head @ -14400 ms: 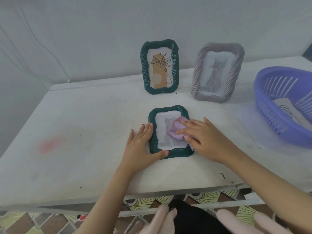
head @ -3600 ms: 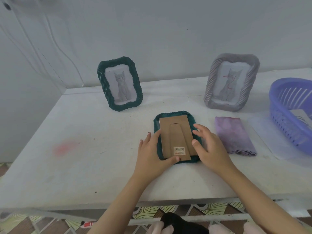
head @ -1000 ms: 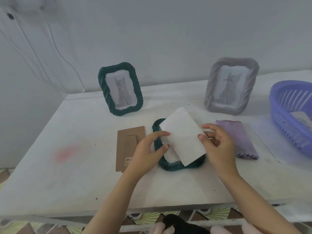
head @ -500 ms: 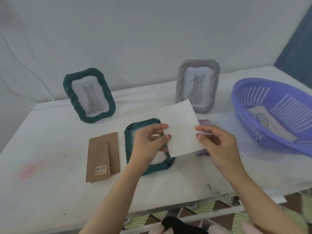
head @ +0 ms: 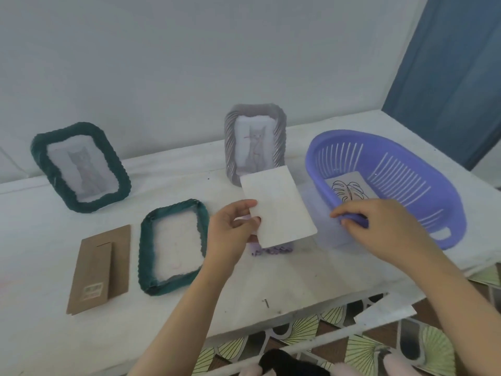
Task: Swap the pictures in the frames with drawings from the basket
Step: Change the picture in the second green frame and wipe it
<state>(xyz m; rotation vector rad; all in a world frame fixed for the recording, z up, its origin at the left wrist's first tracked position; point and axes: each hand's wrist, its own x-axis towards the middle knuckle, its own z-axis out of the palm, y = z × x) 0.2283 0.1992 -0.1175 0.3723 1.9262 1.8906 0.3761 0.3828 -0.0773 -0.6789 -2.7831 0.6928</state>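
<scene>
My left hand (head: 230, 229) pinches a white picture card (head: 279, 204) by its lower left corner, blank back toward me, above the table. A green frame (head: 173, 245) lies face down and open in front of me, its cardboard back (head: 100, 267) beside it on the left. My right hand (head: 379, 221) grips the near rim of the purple basket (head: 406, 169), which holds a leaf line drawing (head: 349, 189). Standing at the back are a green frame (head: 81, 166) and a grey frame (head: 254, 142), both showing a cat picture.
A purple cloth (head: 271, 249) lies on the table, mostly hidden under the held card. The white table (head: 298, 280) ends close to me, with a patterned floor below. A wall runs behind the frames and a blue curtain (head: 450, 63) hangs at the right.
My right hand let go of the card and took the basket's near rim. My left hand alone now holds the card. The view turned right, toward the basket.
</scene>
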